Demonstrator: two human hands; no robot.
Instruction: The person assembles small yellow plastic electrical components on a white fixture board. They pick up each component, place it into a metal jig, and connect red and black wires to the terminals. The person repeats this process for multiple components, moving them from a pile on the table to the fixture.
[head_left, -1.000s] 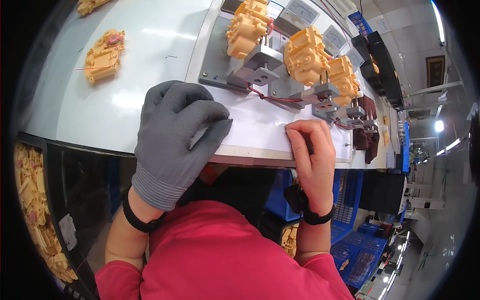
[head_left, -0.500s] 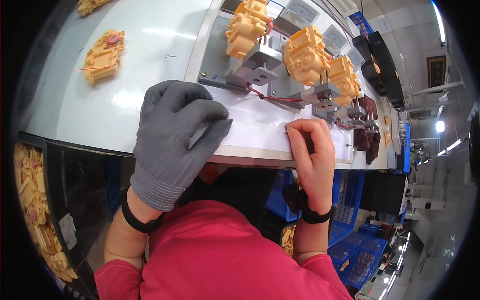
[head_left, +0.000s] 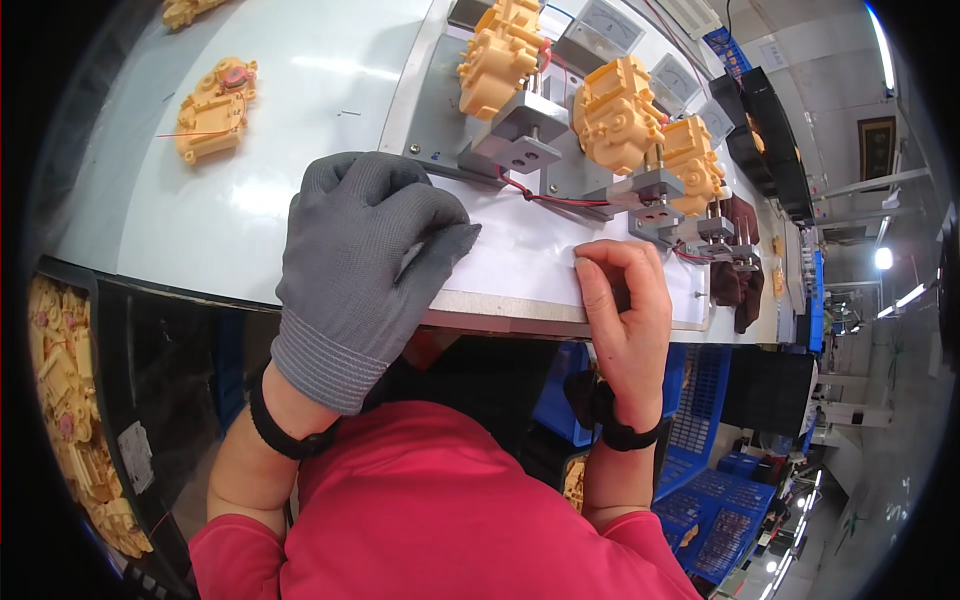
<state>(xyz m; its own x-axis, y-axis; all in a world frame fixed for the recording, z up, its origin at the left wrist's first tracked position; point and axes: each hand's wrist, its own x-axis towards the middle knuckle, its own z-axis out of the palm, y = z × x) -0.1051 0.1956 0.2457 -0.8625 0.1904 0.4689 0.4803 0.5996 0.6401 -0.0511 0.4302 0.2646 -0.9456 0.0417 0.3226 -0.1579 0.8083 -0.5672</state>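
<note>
My left hand (head_left: 365, 235), in a grey knitted glove, hovers over the front of the white work surface (head_left: 520, 250). Its fingers are curled, with forefinger and thumb tips close together; anything between them is too small to make out. My bare right hand (head_left: 632, 305) is at the board's front edge, thumb and forefinger pinched, and whatever they hold cannot be made out. Beyond the hands, yellow plastic housings stand on grey metal fixtures: one on the left (head_left: 497, 65), one in the middle (head_left: 615, 115) and one on the right (head_left: 692, 165).
Another yellow housing (head_left: 212, 115) with a red wire lies on the table at left. Analog meters (head_left: 600, 28) stand behind the fixtures. A bin of yellow parts (head_left: 65, 400) is at lower left. Blue crates (head_left: 715, 510) sit below the table at right. A dark cloth (head_left: 740, 285) hangs beside the fixtures.
My left hand has shifted slightly right, its fingertips a little nearer my right hand. The right hand stays almost in place, still pinched. The whole view has shifted slightly.
</note>
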